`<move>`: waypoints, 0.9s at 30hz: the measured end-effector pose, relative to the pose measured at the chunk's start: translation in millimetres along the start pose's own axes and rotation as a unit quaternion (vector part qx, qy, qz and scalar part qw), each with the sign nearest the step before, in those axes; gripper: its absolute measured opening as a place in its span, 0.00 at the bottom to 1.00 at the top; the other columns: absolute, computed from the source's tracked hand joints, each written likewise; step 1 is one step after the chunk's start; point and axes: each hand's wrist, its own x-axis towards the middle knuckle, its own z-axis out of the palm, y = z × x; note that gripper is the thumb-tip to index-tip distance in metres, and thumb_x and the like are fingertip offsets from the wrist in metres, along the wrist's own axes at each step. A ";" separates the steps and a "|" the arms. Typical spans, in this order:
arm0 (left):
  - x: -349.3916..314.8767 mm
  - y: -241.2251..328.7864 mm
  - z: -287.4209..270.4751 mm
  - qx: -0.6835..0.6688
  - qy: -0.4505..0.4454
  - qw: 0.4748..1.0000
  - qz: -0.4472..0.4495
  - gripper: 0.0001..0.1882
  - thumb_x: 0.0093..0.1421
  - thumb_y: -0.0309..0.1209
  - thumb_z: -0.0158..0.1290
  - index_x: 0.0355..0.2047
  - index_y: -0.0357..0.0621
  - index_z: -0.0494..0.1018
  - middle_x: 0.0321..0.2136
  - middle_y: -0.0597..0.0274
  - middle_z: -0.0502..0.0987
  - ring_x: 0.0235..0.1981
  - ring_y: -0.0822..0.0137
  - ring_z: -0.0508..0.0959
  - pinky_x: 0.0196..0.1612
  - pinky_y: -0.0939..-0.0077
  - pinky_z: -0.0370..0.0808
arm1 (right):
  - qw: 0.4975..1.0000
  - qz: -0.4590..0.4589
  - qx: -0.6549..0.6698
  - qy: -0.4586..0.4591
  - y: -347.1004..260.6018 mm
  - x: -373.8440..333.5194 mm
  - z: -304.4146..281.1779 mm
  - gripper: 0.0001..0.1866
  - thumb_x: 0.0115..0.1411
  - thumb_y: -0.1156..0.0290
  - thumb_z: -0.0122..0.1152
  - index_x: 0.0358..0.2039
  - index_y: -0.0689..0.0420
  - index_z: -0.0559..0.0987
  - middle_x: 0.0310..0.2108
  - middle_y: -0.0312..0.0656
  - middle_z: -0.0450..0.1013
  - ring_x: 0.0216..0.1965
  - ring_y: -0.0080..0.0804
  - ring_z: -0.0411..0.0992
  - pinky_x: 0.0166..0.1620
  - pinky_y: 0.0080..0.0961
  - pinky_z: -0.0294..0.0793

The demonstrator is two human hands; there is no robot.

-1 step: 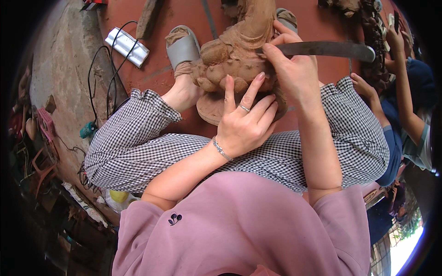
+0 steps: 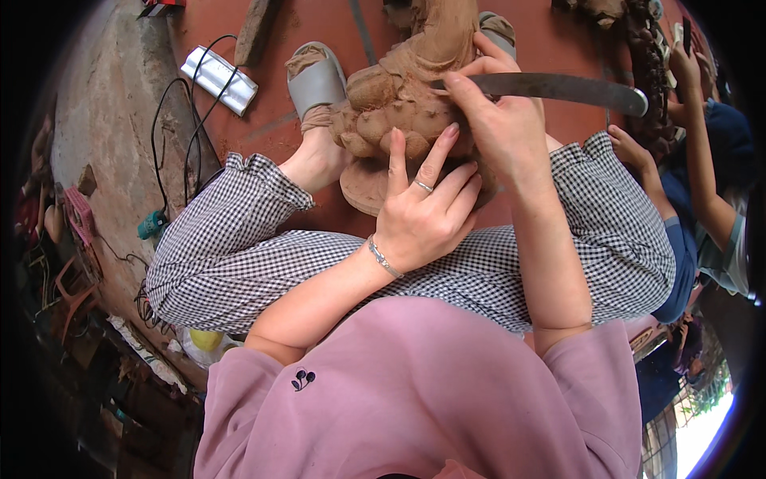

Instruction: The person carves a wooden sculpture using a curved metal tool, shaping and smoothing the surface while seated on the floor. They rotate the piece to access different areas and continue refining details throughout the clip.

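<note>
Seated cross-legged on a red floor (image 2: 558,48) in checked trousers (image 2: 263,263), with a brown clay figure (image 2: 399,104) standing between the feet, just beyond the knees. Left hand (image 2: 423,211) pressed flat against the figure's near side, fingers (image 2: 396,164) spread and loose, gripping nothing. Right hand (image 2: 499,120) clenched around a long metal blade (image 2: 570,88), the blade lying level and reaching right, the fingertips touching the clay. Grey sandal (image 2: 315,80) beside the figure; silver box (image 2: 217,78) with black cable further left.
</note>
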 end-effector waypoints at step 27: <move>-0.7 0.2 -0.7 -0.014 -0.003 1.000 0.002 0.16 0.49 0.39 0.66 0.37 0.48 0.83 0.44 0.69 0.82 0.68 0.49 0.67 0.68 0.19 0.42 | 0.759 -0.225 -0.188 -0.581 -94.1 127.2 -22.4 0.08 0.54 0.77 0.68 0.35 0.64 0.80 0.31 0.47 0.79 0.35 0.40 0.78 0.37 0.33 0.76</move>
